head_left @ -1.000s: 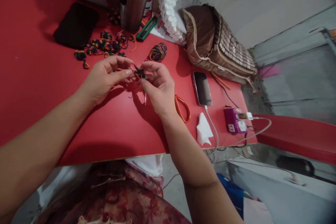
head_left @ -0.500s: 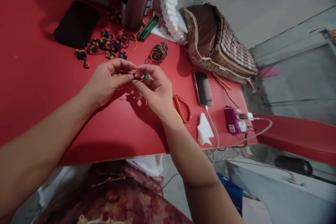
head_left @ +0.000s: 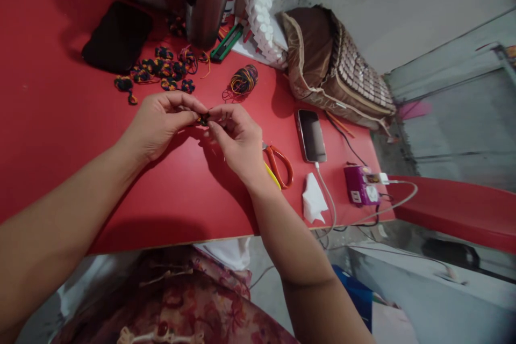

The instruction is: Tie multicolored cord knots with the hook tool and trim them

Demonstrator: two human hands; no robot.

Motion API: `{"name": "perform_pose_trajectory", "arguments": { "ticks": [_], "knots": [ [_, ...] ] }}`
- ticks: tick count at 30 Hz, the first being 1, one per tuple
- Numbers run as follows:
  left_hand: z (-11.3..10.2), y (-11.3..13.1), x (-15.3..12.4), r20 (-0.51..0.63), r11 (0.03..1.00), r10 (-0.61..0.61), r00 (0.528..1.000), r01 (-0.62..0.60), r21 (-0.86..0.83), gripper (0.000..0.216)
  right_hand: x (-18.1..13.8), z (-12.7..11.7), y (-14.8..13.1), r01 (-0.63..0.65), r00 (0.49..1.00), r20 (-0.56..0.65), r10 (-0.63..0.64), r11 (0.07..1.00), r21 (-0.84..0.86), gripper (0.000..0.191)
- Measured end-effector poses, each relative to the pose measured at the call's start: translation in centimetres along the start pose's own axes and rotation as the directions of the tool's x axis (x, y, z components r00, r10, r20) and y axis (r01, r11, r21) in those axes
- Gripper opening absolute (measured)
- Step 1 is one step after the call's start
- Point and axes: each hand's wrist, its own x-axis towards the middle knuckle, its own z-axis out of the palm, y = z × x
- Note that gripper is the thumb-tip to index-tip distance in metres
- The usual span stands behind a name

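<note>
Between my fingertips, just above the red table (head_left: 161,199), is a small dark knotted cord piece (head_left: 202,119) with flecks of colour. My left hand (head_left: 161,121) pinches its left end between thumb and fingers. From the other side, my right hand (head_left: 237,140) pinches it with thumb and index finger. The fingers hide most of the piece. Beyond my hands lie several knotted multicoloured cord pieces (head_left: 165,69) in black, orange and red. A ball of multicoloured cord (head_left: 244,79) sits behind my right hand.
Orange-handled pliers (head_left: 282,166) lie right of my right hand, near a charging phone (head_left: 312,136) and a crumpled white tissue (head_left: 314,199). A green cutter (head_left: 227,43), a metal bottle (head_left: 212,0), a black pouch (head_left: 117,36) and a brown covered object (head_left: 338,64) stand or lie farther back.
My right fingers have shifted slightly; the dark loop and green bit seen between them earlier no longer show. The knotted piece is now visible between both hands' fingertips.
</note>
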Motion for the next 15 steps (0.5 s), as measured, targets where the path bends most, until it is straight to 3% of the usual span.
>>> {"name": "perform_pose_trajectory", "arguments": {
  "ticks": [3, 6, 10, 15],
  "knots": [
    [0.0, 0.0, 0.0, -0.029, 0.999, 0.032, 0.999, -0.032, -0.004, 0.009, 0.0, 0.0, -0.2, -0.058, 0.998, -0.018, 0.058, 0.998, 0.018, 0.010],
    [-0.4, 0.3, 0.1, -0.028, 0.988, 0.097, 0.995, -0.093, 0.126, 0.007, 0.0, -0.2, -0.7, -0.068, 0.996, -0.052, 0.069, 0.998, 0.006, 0.013],
    [-0.7, 0.3, 0.1, 0.022, 0.925, 0.227, 0.974, -0.223, 0.306, 0.010, 0.1, -0.4, -1.3, -0.103, 0.994, -0.039, 0.106, 0.993, 0.056, 0.030],
    [-0.3, -0.4, 0.2, 0.083, 0.922, 0.242, 0.967, -0.256, 0.290, 0.015, 0.4, -0.5, -1.5, -0.202, 0.979, 0.000, 0.205, 0.962, 0.185, 0.050]
  ]
}}
